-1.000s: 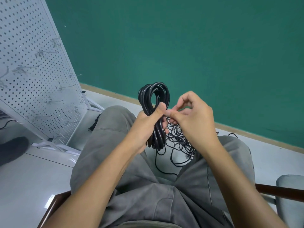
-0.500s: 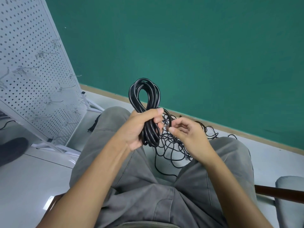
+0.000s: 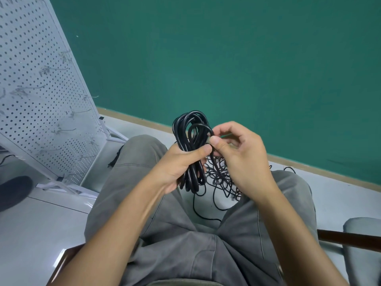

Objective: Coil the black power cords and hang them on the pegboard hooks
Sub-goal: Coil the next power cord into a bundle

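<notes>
Green wall (image 3: 237, 58) fills the far side of the scene, meeting a pale tiled floor (image 3: 31, 234) along a tan skirting strip (image 3: 309, 165). At the left a white pegboard (image 3: 37, 83) stands tilted on its metal feet, with several thin wire hooks (image 3: 81, 112) sticking out from its holes; none that can be seen carries a cord. The person sits with grey trousers (image 3: 175, 234) in the near middle, knees apart, on a dark wooden chair frame (image 3: 348, 239) with a grey padded part (image 3: 362, 240) at the near right. A dark rounded shape (image 3: 12, 190) lies on the floor at the far left edge; what it is cannot be told.

Between the knees, on the floor, a loose tangle of thin black cord (image 3: 218, 176) is spread out, partly hidden behind the hands. Above it, held upright in front of the person, is the coiled black power cord (image 3: 190, 141), a long narrow bundle of several loops.

The left hand (image 3: 181, 164) grips the bundle round its middle, fingers curled behind it and the thumb pressed across the front. The right hand (image 3: 243, 155) is just to the right, touching the left thumb tip; its thumb and forefinger pinch one strand of the cord, which arches up and over beside the top of the bundle. The other right fingers are curled loosely above the palm.
</notes>
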`<state>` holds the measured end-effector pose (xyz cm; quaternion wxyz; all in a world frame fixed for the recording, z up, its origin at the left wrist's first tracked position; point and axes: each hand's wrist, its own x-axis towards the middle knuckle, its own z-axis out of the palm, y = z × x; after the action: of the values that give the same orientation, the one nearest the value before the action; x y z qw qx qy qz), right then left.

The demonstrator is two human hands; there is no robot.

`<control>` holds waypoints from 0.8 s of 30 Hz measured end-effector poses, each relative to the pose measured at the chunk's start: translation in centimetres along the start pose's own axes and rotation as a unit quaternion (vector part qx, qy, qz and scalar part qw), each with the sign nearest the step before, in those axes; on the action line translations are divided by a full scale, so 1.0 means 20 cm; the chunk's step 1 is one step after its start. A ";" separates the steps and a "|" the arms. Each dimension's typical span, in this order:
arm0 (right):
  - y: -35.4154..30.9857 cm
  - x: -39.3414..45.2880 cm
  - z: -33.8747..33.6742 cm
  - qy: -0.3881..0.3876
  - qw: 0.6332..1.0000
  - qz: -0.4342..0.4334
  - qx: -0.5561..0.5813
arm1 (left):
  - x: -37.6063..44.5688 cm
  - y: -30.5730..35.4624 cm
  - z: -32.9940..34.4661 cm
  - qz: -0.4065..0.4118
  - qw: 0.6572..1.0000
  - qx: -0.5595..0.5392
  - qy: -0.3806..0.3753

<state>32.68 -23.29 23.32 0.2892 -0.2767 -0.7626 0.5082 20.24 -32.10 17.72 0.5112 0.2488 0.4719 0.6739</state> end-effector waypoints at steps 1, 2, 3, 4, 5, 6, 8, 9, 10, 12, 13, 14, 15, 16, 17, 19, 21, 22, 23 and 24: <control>-0.01 0.01 0.01 0.009 1.000 -0.001 -0.006 | -0.01 0.01 0.00 0.009 1.000 0.010 -0.004; -0.03 0.01 0.02 0.021 1.000 0.001 -0.009 | -0.01 0.02 0.00 0.019 0.999 0.024 -0.009; -0.04 0.02 0.02 0.035 0.999 0.005 -0.010 | -0.01 0.02 0.01 0.026 0.999 0.038 -0.017; -0.06 0.03 0.03 0.049 0.999 0.008 -0.012 | -0.02 0.03 0.01 0.029 0.998 0.049 -0.023; -0.08 0.04 0.04 0.063 0.998 0.012 -0.017 | -0.02 0.03 0.02 0.026 0.998 0.052 -0.022; -0.10 0.05 0.04 0.077 0.997 0.013 -0.021 | -0.02 0.03 0.03 0.023 0.998 0.052 -0.020; -0.12 0.07 0.05 0.098 0.995 0.012 -0.027 | -0.01 0.03 0.03 0.020 0.998 0.059 -0.013; -0.13 0.07 0.06 0.102 0.994 0.010 -0.032 | -0.02 0.04 0.04 0.023 0.998 0.066 -0.007; -0.13 0.07 0.07 0.105 0.994 0.008 -0.039 | -0.02 0.04 0.04 0.027 0.997 0.076 -0.003; -0.14 0.07 0.07 0.108 0.993 0.006 -0.052 | -0.02 0.05 0.04 0.031 0.995 0.095 -0.001; -0.14 0.07 0.07 0.110 0.993 0.008 -0.050 | -0.02 0.06 0.03 0.030 0.994 0.103 -0.001; -0.14 0.07 0.08 0.113 0.993 0.013 -0.043 | -0.02 0.06 0.03 0.029 0.993 0.113 -0.003; -0.14 0.07 0.08 0.115 0.992 0.016 -0.038 | -0.02 0.05 0.03 0.024 0.992 0.122 -0.006; -0.14 0.07 0.08 0.118 0.992 0.018 -0.038 | -0.02 0.06 0.02 0.020 0.992 0.127 -0.010; -0.14 0.07 0.07 0.120 0.992 0.016 -0.041 | -0.02 0.07 0.03 0.014 0.991 0.129 -0.012; -0.14 0.07 0.08 0.115 0.992 0.008 -0.050 | -0.02 0.08 0.02 0.002 0.991 0.129 -0.023; -0.14 0.08 0.08 0.115 0.991 -0.001 -0.074 | -0.02 0.09 0.01 -0.001 0.991 0.130 -0.019; -0.14 0.07 0.09 0.116 0.988 -0.011 -0.099 | -0.01 0.08 -0.01 0.003 0.991 0.131 -0.012; -0.13 0.07 0.09 0.116 0.985 -0.025 -0.124 | -0.01 0.07 -0.02 0.009 0.991 0.132 -0.006; -0.12 0.07 0.10 0.119 0.982 -0.036 -0.139 | 0.00 0.05 -0.03 0.013 0.992 0.129 -0.002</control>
<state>29.93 -24.28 25.23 0.3544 -0.3450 -0.7956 0.3499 19.25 -32.45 18.43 0.4667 0.3202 0.5503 0.6139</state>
